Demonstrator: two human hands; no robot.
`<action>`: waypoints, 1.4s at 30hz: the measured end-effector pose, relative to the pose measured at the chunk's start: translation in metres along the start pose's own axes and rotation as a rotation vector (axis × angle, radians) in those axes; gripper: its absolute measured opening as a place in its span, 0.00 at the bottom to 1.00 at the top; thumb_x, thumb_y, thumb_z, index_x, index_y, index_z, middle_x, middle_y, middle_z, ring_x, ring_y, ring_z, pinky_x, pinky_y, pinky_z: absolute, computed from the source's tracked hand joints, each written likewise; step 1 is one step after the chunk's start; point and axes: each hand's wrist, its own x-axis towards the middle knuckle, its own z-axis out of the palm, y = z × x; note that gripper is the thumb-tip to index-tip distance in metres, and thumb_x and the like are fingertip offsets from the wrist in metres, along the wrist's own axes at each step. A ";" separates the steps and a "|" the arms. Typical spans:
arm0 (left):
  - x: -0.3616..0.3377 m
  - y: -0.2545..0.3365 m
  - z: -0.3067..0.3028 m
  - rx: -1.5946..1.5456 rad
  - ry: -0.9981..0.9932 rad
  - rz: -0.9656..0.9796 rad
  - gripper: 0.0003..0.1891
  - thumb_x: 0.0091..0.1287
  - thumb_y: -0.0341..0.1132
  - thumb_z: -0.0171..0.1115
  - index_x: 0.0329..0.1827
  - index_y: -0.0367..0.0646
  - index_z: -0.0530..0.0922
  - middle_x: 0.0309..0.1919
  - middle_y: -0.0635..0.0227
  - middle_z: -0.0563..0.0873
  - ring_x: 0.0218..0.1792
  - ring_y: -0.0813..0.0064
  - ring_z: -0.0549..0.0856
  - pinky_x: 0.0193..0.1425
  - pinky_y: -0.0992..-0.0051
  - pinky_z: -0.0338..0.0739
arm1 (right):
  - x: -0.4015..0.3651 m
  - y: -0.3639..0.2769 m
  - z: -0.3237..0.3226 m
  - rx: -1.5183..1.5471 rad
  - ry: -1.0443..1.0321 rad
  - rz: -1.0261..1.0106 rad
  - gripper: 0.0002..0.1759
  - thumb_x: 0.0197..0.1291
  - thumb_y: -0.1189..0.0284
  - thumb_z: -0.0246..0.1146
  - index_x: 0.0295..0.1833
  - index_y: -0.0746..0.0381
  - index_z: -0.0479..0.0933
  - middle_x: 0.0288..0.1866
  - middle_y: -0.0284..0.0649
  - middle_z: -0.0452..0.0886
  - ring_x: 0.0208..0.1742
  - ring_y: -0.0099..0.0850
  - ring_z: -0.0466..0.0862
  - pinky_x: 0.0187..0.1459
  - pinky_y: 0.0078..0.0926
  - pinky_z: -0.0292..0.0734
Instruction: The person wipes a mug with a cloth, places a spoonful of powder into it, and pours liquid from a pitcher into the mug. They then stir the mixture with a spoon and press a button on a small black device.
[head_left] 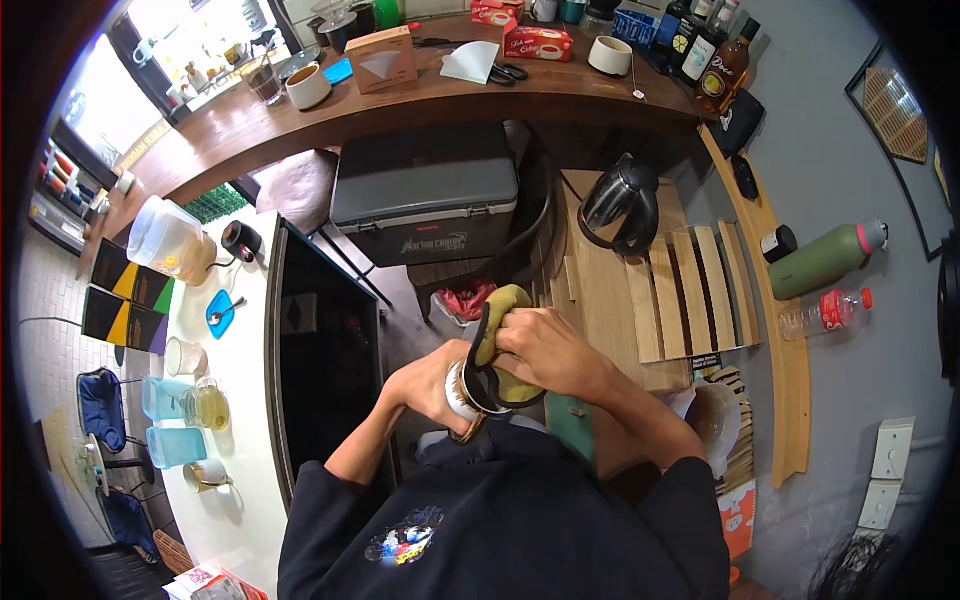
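My left hand (432, 385) is wrapped round a white cup (460, 392) with a brown pattern, held tilted close to my body. My right hand (545, 350) grips a yellow-green cloth (508, 302) with a dark edge. Part of the cloth hangs over the cup's mouth, and its lower end lies against the cup's side. The inside of the cup is mostly hidden by the cloth and my fingers.
A steel kettle (618, 207) stands on wooden slats at the right. Ahead are a dark cooler box (425, 180) and a curved wooden counter (450, 105). Glasses and pitchers stand on the white counter (240, 480) at the left. Bottles rest on the right ledge (792, 400).
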 end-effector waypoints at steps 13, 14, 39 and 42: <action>-0.010 -0.019 0.002 -0.113 -0.401 0.142 0.30 0.40 0.35 0.82 0.48 0.35 0.81 0.33 0.68 0.87 0.34 0.76 0.85 0.40 0.74 0.79 | 0.033 -0.032 -0.019 -0.072 -0.211 -0.370 0.09 0.54 0.69 0.68 0.31 0.65 0.82 0.33 0.41 0.83 0.40 0.39 0.86 0.44 0.37 0.81; -0.010 -0.018 0.004 -0.093 -0.392 0.161 0.30 0.40 0.35 0.82 0.48 0.35 0.81 0.33 0.68 0.87 0.34 0.76 0.85 0.40 0.74 0.79 | 0.034 -0.036 -0.020 -0.138 -0.214 -0.422 0.08 0.54 0.69 0.67 0.31 0.64 0.82 0.33 0.39 0.83 0.40 0.37 0.86 0.43 0.36 0.81; -0.024 0.040 0.004 0.536 0.361 0.062 0.26 0.32 0.40 0.82 0.32 0.38 0.79 0.27 0.58 0.81 0.30 0.53 0.82 0.40 0.62 0.77 | 0.033 -0.035 -0.004 0.294 0.147 0.013 0.23 0.41 0.86 0.65 0.47 0.69 0.73 0.41 0.50 0.75 0.41 0.52 0.80 0.42 0.41 0.77; -0.020 0.039 0.014 0.566 0.557 0.101 0.26 0.31 0.39 0.82 0.31 0.39 0.77 0.27 0.59 0.80 0.29 0.53 0.82 0.36 0.61 0.76 | 0.032 -0.035 -0.010 0.369 0.145 0.131 0.21 0.43 0.86 0.66 0.46 0.69 0.71 0.38 0.49 0.74 0.38 0.45 0.80 0.42 0.37 0.76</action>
